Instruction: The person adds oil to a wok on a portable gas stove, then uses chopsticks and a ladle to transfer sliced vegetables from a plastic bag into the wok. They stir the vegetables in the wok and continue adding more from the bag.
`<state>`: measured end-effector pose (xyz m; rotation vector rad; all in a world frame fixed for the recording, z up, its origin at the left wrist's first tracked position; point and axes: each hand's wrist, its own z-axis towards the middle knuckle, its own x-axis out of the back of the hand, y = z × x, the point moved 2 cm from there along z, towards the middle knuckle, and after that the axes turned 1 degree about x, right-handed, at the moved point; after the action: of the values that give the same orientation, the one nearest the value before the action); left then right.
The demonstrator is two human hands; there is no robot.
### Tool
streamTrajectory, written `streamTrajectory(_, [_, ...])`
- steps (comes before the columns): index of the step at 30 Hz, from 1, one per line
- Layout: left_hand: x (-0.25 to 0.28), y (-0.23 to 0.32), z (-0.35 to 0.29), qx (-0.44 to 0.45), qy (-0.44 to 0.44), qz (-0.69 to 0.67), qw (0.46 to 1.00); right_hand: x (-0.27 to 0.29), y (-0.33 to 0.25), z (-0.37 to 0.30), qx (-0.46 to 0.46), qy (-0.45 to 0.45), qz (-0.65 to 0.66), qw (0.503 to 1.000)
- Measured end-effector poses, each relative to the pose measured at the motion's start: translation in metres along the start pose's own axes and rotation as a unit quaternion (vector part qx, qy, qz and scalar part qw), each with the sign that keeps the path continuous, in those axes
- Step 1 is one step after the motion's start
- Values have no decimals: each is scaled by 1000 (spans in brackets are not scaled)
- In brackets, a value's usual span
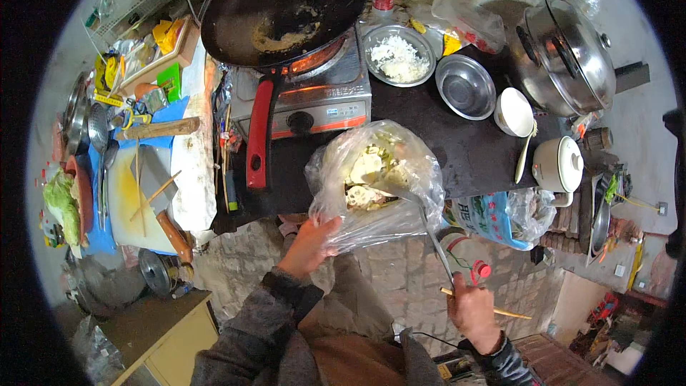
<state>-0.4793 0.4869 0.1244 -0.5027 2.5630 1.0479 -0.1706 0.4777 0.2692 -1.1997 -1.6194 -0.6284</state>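
Note:
A clear plastic bag (332, 193) stands open in front of me, at the near edge of the dark counter. Pale lotus root slices (363, 198) and some green vegetable pieces lie inside it. My left hand (311, 246) is closed on the bag's near left side. In my right hand (474, 316) is the handle of a metal spoon (436, 243), which reaches into the bag among the slices; its bowl is partly hidden. A wooden chopstick (511, 313) also sticks out across the same hand. Beyond the bag, a black wok (243, 11) with a red handle sits on a lit stove (350, 93).
Right of the stove are a metal plate (371, 37) of chopped white food, a metal bowl (464, 86), a white bowl (513, 111), a lidded pot (559, 164) and a large steamer (564, 57). A cutting board (132, 204) lies left. A plastic bottle (464, 254) stands below the counter edge.

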Motion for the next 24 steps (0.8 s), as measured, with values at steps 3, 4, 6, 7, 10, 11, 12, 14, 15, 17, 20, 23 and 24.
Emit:
streamTrajectory(3, [-5, -3, 1, -108, -33, 165, 980, -14, -2, 12, -42, 22, -24, 999])
streamTrajectory(4, [-6, -7, 3, -100, -28, 136, 985, -18, 2, 20, -88, 0, 4, 996])
streamTrajectory(6, [-6, -17, 10, -22, -5, 0, 1000, -15, 9, 32, -47, 61, 3, 997])
streamTrajectory(7, [-6, -22, 13, 33, -1, -108, 994, -13, 13, 35, -35, 82, 3, 996])
streamTrajectory(10, [-4, -27, 17, 62, 16, -116, 991, -4, 15, 17, 9, 51, 52, 997])
streamTrajectory(11, [-5, -27, 18, 40, -6, -121, 992, -4, 14, 8, 11, 30, 60, 998])
streamTrajectory(12, [-6, -27, 17, 31, -11, -119, 992, -6, 10, 1, 26, 34, 55, 998])
streamTrajectory(14, [-8, -29, 20, 21, -22, -126, 992, -14, 11, -2, -8, 11, 19, 1000])
streamTrajectory(15, [-9, -31, 21, 20, -25, -138, 990, -19, 12, -3, -24, -1, 0, 1000])
streamTrajectory(17, [-12, -36, 28, 2, -44, -138, 989, -27, 19, -2, -75, -17, 39, 996])
streamTrajectory(20, [-10, -49, 36, -2, -64, -110, 992, -35, 19, -3, -77, -26, 48, 996])
streamTrajectory(23, [-5, -67, 40, 36, -55, -121, 990, -43, 12, -2, -68, -5, 71, 995])
streamTrajectory(24, [-4, -72, 40, 35, -61, -133, 989, -48, 8, -3, -73, 2, 80, 994])
